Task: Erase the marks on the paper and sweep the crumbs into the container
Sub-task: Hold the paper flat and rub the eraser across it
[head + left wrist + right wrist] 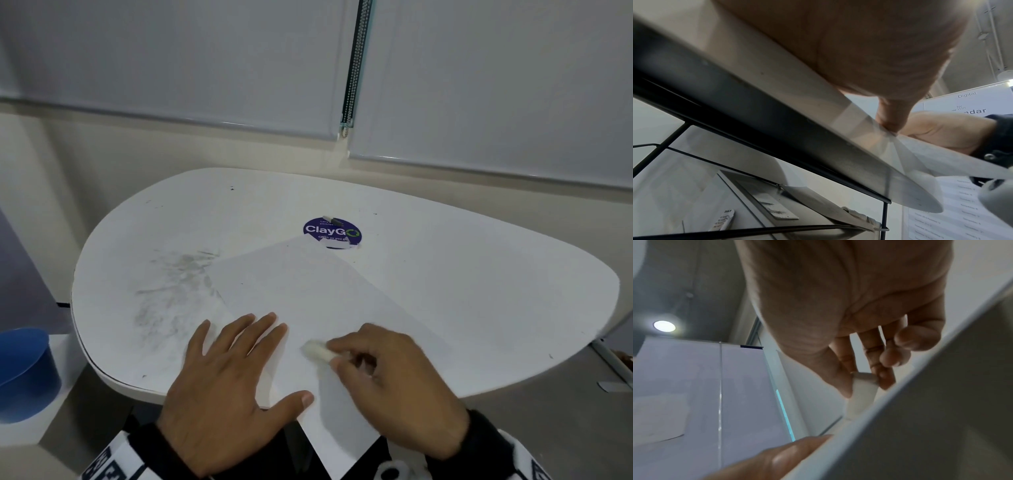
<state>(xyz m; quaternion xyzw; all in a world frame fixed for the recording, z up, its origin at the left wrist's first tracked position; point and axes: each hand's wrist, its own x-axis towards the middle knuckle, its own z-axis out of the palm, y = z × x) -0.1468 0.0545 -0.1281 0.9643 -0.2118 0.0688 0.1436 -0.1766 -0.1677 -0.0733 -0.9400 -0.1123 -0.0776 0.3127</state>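
Observation:
A white sheet of paper [318, 294] lies skewed on the white table [462, 274], its near corner hanging over the front edge. My left hand [226, 383] rests flat on the paper's left part, fingers spread and straight. My right hand [387, 373] pinches a white eraser [317, 350] between thumb and fingers, its tip touching the paper just right of the left fingers. The right wrist view shows the eraser [861, 395] held at the fingertips against the paper [900, 426]. No marks show clearly on the sheet. A blue container [24, 370] stands low at the far left, beside the table.
Grey smudges [174, 284] cover the table left of the paper. A round purple sticker [330, 230] lies at the paper's far corner, with a small dark and white object [330, 218] on it. Window blinds [205, 68] and a bead chain [354, 68] stand behind.

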